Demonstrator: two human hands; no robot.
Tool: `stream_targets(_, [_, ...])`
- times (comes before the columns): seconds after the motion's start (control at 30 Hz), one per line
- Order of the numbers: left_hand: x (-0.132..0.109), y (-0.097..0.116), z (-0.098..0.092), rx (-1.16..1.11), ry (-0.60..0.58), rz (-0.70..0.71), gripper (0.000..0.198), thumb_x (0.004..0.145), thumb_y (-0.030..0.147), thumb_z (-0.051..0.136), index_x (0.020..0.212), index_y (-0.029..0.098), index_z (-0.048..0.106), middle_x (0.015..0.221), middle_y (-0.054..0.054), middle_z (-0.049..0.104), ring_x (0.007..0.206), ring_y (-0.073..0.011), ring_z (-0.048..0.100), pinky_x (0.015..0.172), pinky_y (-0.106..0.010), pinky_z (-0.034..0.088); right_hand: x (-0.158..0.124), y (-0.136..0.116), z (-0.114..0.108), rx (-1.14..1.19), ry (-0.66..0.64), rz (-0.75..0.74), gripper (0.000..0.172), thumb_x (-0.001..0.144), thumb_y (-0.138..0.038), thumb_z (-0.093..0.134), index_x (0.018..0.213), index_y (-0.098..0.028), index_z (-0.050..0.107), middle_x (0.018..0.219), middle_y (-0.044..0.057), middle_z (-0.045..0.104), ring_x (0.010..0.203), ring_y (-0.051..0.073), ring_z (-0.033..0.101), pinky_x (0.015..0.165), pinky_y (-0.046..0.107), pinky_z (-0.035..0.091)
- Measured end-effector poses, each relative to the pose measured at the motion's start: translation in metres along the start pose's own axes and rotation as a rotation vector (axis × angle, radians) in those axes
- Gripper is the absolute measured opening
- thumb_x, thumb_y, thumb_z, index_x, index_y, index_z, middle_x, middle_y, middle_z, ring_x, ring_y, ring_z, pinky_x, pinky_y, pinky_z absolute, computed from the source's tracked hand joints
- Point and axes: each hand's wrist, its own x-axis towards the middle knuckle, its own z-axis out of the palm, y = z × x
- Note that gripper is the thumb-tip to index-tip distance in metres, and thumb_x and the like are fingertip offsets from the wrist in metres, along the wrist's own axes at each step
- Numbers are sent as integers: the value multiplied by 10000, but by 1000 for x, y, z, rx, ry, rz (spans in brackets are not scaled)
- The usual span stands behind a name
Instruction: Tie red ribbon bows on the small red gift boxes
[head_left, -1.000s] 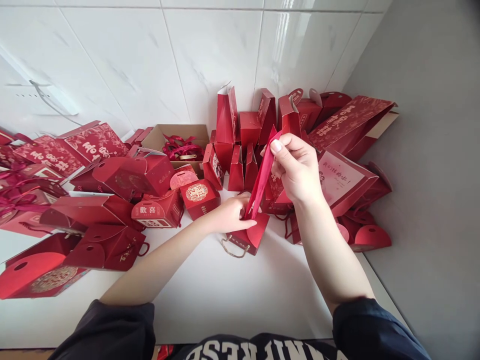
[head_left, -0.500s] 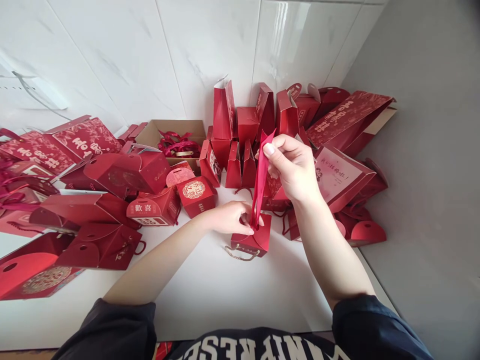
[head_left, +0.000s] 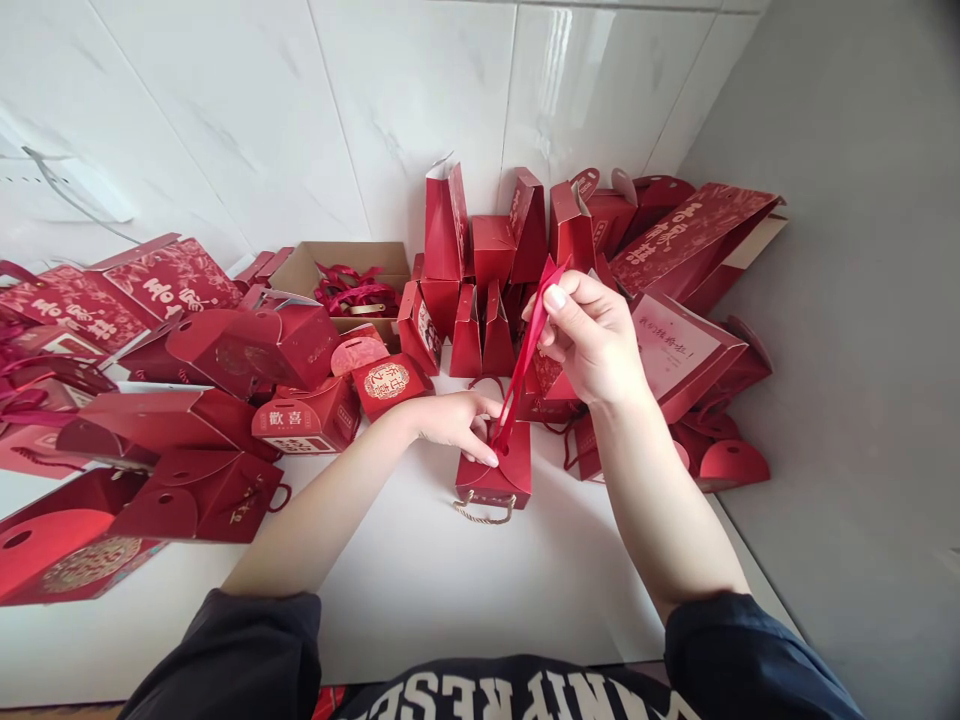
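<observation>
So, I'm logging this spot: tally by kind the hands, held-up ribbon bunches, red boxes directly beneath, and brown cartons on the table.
Left hand and right hand: 2
Ribbon bunch held up: 1
Red box beneath: 1
Brown carton: 1
Total: 5

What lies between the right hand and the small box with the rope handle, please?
In the head view, a red ribbon stretches from the right hand down to the top of the box, with the left hand beside its lower end.
</observation>
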Motion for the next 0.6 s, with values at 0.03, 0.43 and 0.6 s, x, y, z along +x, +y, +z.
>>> stream_targets(0.03, [-1,-2,-1,-20,-5,10,292,730,277,766,972,184,632,875,-26,661,684,-122,637,659,-268,553,0,0,-1,9,4,0,298,824,-444,705,704,-200,585,560,-39,499,459,78,352,379,205,242])
stream_targets(0.43, [-4,3,-3,-34,105,185,197,736,194,717,900,165,611,895,-32,625,609,-85,566,527,-212,485,7,-12,-3,-43,28,-40,324,824,-484,697,700,-216,562,573,-37,472,468,79,368,366,204,231])
stream_targets(0.6, [-16,13,-4,14,221,161,185,755,225,694,863,168,555,792,-2,582,575,-77,526,490,-198,427,14,-17,-6,-56,107,-79,355,800,-541,698,714,-233,543,623,-27,496,471,80,395,359,221,230])
